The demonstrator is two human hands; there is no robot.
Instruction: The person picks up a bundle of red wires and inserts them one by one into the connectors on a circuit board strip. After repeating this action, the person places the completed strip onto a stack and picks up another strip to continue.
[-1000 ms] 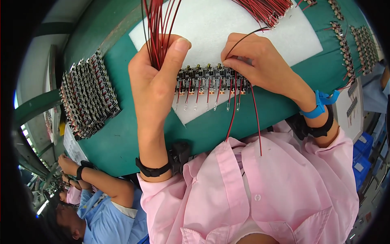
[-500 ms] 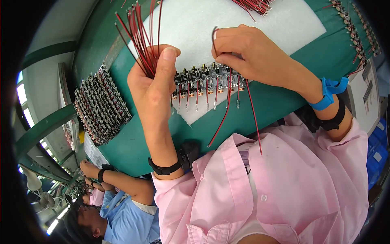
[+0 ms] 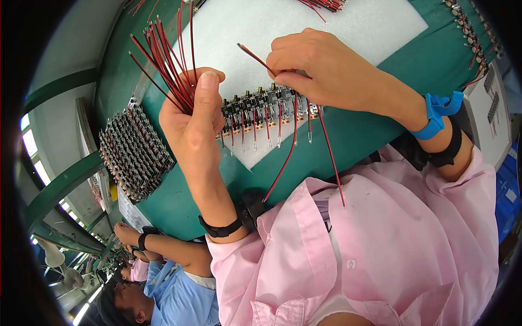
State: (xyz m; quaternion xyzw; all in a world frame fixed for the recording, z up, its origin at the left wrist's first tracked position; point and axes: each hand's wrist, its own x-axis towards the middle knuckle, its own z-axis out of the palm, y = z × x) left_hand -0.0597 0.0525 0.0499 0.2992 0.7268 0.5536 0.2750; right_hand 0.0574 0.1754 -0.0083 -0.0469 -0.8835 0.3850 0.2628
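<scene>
My left hand (image 3: 197, 111) is closed round a bundle of red and black wires (image 3: 166, 68), whose tips fan out up and to the left. Between thumb and fingers, my right hand (image 3: 304, 65) pinches one red and black wire (image 3: 254, 58), its tip pointing up-left. Below and between the hands lies a row of small circuit boards (image 3: 260, 111) with black parts and short wires ending in clear bulbs. Two longer red and black wires (image 3: 283, 168) (image 3: 330, 157) hang from its right part toward me. My left fingers hide the row's left end.
The row rests on a white foam sheet (image 3: 375, 32) over a green tabletop (image 3: 206, 187). Stacked circuit boards (image 3: 133, 152) stand at the left; more wires (image 3: 326, 4) lie at the far edge. Board strips (image 3: 467, 38) lie at right. A co-worker in blue (image 3: 179, 288) sits at lower left.
My left hand has shifted a little left and down with the bundle. The wire in my right hand has swung from nearly upright to slanting left. The view has shifted slightly.
</scene>
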